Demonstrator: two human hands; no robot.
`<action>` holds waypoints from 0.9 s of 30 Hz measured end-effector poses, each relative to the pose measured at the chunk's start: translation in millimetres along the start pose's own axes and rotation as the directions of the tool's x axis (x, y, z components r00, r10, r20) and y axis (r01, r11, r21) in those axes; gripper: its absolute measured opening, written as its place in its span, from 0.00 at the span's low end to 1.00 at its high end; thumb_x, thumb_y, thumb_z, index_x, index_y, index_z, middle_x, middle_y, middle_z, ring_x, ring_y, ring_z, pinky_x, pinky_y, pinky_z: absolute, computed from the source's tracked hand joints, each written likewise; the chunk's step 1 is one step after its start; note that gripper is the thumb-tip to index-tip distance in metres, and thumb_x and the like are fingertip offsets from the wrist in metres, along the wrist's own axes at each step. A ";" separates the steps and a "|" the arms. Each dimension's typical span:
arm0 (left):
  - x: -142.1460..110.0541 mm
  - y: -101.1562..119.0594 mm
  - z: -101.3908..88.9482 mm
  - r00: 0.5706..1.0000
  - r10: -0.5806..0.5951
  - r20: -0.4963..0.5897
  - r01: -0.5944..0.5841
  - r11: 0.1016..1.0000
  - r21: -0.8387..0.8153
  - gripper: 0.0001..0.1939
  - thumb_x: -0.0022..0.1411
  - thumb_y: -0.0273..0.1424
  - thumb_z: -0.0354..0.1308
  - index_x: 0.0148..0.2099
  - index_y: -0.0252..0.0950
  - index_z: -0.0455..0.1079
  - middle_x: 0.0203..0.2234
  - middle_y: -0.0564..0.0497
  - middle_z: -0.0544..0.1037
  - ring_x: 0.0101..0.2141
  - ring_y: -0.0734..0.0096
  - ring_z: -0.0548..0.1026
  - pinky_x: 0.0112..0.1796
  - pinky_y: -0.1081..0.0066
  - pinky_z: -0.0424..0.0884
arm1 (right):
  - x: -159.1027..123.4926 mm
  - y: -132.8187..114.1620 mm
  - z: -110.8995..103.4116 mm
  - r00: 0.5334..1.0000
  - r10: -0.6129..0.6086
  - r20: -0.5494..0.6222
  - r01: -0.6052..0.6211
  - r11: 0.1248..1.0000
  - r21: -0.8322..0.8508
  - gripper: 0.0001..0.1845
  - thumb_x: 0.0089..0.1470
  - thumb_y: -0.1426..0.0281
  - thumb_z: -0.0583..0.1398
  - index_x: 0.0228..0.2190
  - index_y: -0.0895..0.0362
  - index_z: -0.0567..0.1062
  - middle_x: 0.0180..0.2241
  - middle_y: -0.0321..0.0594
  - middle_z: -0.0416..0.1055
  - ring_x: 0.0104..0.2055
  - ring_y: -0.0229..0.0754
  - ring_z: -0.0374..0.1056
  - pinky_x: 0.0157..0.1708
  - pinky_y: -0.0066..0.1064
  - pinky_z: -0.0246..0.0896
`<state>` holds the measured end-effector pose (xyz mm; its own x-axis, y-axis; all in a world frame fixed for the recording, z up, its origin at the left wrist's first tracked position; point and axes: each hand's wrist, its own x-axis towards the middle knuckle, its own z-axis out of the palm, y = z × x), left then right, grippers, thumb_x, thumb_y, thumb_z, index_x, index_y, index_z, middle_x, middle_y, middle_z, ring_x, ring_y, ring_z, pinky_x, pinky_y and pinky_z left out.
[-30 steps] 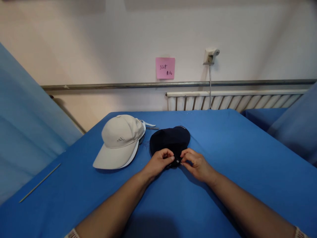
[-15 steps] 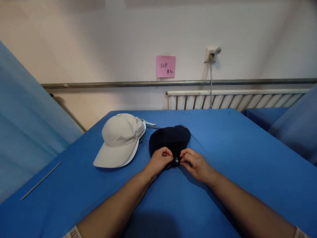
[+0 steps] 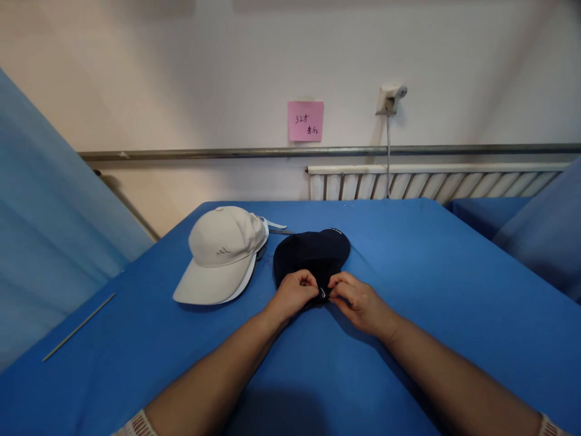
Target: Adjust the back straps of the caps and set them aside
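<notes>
Black cap [image 3: 306, 251] in both hands [image 3: 363, 307]

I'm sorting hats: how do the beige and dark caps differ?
The beige cap is pale and domed; the dark cap is near-black and lies flatter. The beige cap is untouched; the left hand and right hand pinch the dark cap's near end. Both sit on the blue table.

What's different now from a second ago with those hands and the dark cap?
Only a little: the right hand has edged toward the left hand, narrowing the gap between them at the dark cap. Both keep hold of it. The pale cap and thin stick stayed put.
</notes>
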<state>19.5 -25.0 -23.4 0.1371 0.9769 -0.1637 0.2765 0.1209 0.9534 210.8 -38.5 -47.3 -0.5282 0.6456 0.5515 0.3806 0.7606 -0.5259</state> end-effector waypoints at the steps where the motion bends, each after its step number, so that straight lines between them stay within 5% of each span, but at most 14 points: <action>1: 0.0 0.4 0.4 1.000 -0.003 -0.005 0.003 1.000 0.008 0.03 0.42 0.25 0.56 0.24 0.34 0.66 0.16 0.57 0.68 0.18 0.79 0.64 0.21 0.77 0.58 | 0.3 -1.2 -0.4 1.000 -0.004 0.002 0.004 1.000 -0.005 0.07 0.59 0.78 0.54 0.36 0.55 0.70 0.42 0.43 0.68 0.34 0.37 0.68 0.34 0.29 0.67; 8: -1.5 0.3 0.7 1.000 0.016 -0.010 -0.016 1.000 -0.010 0.04 0.44 0.26 0.58 0.25 0.34 0.66 0.16 0.56 0.68 0.19 0.78 0.65 0.22 0.77 0.57 | 0.5 -5.7 -1.1 0.999 -0.024 0.023 0.025 0.999 -0.021 0.08 0.59 0.77 0.53 0.37 0.55 0.70 0.43 0.45 0.69 0.33 0.37 0.68 0.34 0.31 0.67; 16: -0.6 -1.4 -12.2 0.986 0.073 0.148 -0.060 0.994 -0.088 0.14 0.52 0.39 0.63 0.33 0.32 0.69 0.21 0.54 0.71 0.21 0.77 0.66 0.25 0.75 0.61 | -1.4 3.3 0.0 0.998 0.044 -0.039 -0.043 0.999 0.013 0.06 0.58 0.78 0.55 0.35 0.55 0.69 0.42 0.43 0.69 0.36 0.38 0.69 0.35 0.31 0.67; 27: -2.7 -2.1 -4.4 0.980 0.178 0.084 -0.185 0.980 0.078 0.10 0.54 0.37 0.62 0.32 0.34 0.70 0.25 0.53 0.72 0.26 0.74 0.68 0.29 0.74 0.65 | -1.7 4.6 -2.4 0.995 0.085 -0.045 -0.082 0.995 0.060 0.10 0.55 0.78 0.57 0.38 0.53 0.69 0.42 0.42 0.68 0.41 0.41 0.69 0.41 0.36 0.69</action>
<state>14.4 -27.1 -23.8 0.2638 0.9645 -0.0118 0.3201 -0.0760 0.9443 215.3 -35.9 -49.1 -0.4592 0.7101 0.5338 0.3767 0.6998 -0.6069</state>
